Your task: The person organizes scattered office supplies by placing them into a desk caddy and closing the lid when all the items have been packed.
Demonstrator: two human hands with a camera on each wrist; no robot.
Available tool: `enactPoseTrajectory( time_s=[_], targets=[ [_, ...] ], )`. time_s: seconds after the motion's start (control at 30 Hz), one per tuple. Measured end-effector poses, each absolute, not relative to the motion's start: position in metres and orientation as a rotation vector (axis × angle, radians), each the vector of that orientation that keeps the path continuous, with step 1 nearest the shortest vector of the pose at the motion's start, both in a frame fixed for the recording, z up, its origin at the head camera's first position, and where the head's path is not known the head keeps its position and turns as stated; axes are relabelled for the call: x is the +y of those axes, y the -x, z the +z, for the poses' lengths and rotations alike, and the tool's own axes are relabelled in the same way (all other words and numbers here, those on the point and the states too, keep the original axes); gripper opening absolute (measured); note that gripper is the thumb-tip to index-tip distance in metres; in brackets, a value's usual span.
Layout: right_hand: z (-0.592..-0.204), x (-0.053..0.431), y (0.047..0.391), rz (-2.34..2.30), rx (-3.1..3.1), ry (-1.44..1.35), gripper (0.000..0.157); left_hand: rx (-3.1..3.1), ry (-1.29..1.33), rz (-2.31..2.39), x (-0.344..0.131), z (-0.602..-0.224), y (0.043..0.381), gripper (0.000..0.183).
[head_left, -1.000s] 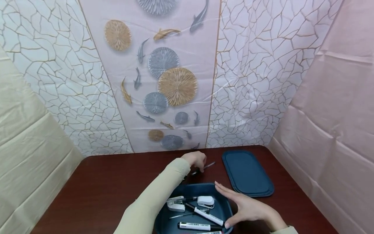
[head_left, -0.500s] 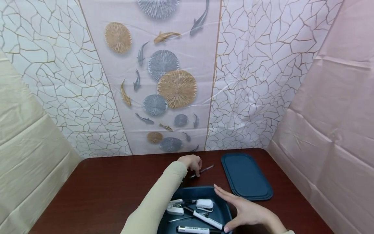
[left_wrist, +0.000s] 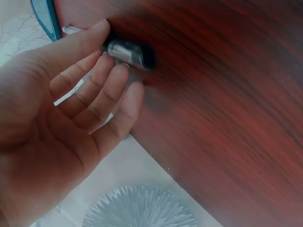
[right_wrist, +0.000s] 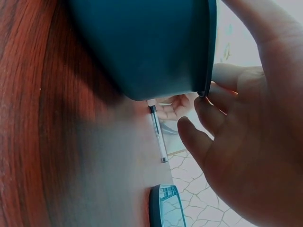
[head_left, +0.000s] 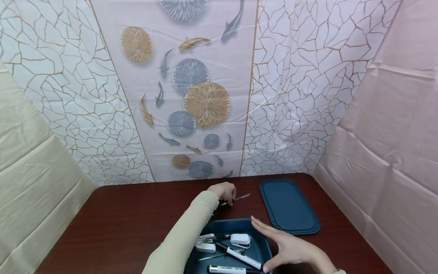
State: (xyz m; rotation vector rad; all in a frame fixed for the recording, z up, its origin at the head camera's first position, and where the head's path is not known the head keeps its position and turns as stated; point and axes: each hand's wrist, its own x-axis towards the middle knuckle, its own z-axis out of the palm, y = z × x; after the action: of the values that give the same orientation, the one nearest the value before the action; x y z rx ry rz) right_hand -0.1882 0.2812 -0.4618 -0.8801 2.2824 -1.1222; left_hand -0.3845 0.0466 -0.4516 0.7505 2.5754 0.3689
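Note:
My left hand [head_left: 224, 191] pinches a slim pen [head_left: 243, 196] just above the table, beyond the far rim of a dark blue bin [head_left: 236, 220]. Thumb and fingertips meet at the pen's black end [left_wrist: 130, 53] in the left wrist view. Its clear barrel [right_wrist: 160, 135] shows in the right wrist view. My right hand [head_left: 291, 243] is spread at the bin's right side, with fingers touching the rim. Inside the bin lie white mini staplers [head_left: 240, 239], a white marker with a black cap [head_left: 243, 258], another marker [head_left: 227, 270] and thin metal-looking items. My left sleeve hides the bin's left part.
A flat blue lid or tray [head_left: 289, 205] lies on the table to the right, behind my right hand. The dark red-brown table [head_left: 119, 228] extends left of the bin. Patterned cloth walls [head_left: 301, 95] enclose the back and sides.
The head view has tilted slightly. Over the last half second my left hand stays almost in place, and the pen it pinches shifts a little. My right hand stays at the bin.

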Motion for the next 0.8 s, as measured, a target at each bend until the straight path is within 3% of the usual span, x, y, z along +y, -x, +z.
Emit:
enactPoseTrajectory(
  time_s=[0.7, 0.8],
  targets=[
    [-0.464, 0.282, 0.189, -1.112, 2.288, 0.891, 0.099, 2.542, -0.689, 0.449, 0.032, -0.447, 0.388, 0.004],
    [-0.464, 0.282, 0.189, -1.11, 2.297, 0.896, 0.099, 2.555, -0.685, 0.444, 0.031, -0.445, 0.391, 0.018]
  ],
)
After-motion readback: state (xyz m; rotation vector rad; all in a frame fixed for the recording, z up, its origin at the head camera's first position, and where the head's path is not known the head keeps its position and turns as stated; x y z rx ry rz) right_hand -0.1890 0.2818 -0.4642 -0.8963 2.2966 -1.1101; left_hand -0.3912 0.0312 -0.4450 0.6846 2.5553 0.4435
